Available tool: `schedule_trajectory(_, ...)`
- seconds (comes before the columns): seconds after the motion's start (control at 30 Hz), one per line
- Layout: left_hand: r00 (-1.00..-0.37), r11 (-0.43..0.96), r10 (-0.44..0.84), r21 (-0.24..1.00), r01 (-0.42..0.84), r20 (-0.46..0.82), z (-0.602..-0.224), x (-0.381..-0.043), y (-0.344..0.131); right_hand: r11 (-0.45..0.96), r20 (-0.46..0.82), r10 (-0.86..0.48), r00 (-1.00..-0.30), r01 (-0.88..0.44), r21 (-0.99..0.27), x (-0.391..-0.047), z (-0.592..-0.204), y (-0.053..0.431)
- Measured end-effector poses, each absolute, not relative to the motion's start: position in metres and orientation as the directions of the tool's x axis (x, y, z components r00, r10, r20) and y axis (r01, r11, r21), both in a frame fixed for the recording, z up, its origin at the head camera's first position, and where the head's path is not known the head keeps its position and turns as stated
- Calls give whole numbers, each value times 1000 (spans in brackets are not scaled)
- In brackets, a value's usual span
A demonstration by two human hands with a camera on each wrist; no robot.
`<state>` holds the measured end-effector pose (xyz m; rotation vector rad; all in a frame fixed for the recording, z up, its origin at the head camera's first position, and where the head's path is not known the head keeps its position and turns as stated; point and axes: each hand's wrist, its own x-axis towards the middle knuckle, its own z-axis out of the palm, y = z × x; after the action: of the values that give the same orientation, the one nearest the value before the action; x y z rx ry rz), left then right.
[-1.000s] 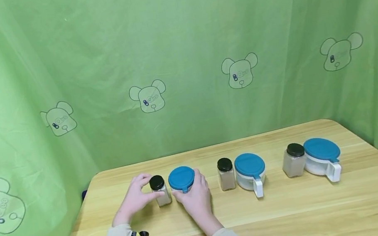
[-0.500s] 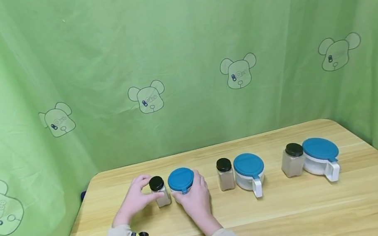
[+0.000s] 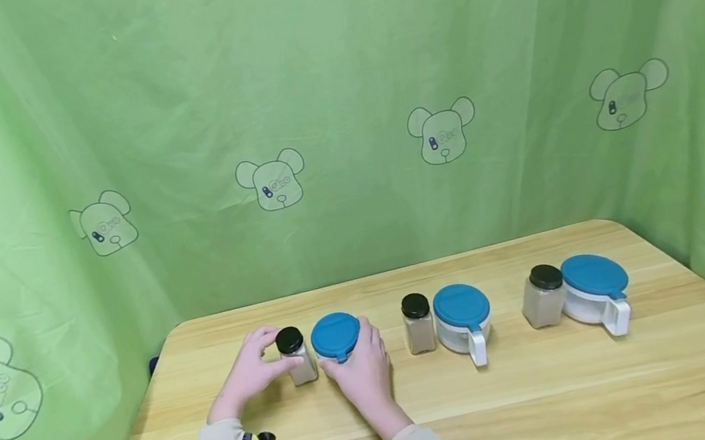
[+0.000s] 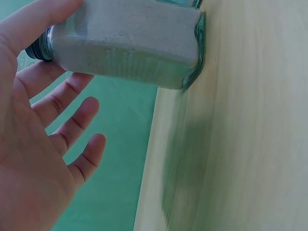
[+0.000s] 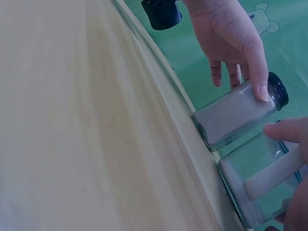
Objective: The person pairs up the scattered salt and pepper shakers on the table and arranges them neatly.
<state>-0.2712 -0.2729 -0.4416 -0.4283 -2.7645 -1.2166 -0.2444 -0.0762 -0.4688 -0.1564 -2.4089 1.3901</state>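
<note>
My left hand [image 3: 247, 374] pinches a clear square spice jar [image 3: 304, 372] near its black cap, thumb in front and fingers behind. Pale powder fills much of the jar [image 4: 127, 41], which stands upright on the table; the other fingers are spread loosely in the left wrist view. Just to the right, my right hand [image 3: 364, 377] grips a round clear seasoning pot with a blue lid [image 3: 335, 335]. Its white handle [image 5: 276, 173] shows in the right wrist view, beside the spice jar [image 5: 236, 115], while the palm hides it from the head view.
Further right stand another black-capped jar [image 3: 419, 328] and a blue-lidded pot [image 3: 461, 315] with a white handle. A third such jar [image 3: 544, 300] and pot [image 3: 594, 287] are at the far right. Green curtains [image 3: 328, 82] surround the wooden table [image 3: 534, 408].
</note>
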Motion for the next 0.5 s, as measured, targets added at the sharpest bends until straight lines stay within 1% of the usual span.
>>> schedule_trajectory(0.5, -961, 625, 239, 735, 264, 141, -441, -269, -275, 542, 230, 263, -937, -53, -838, -244, -467, -79)
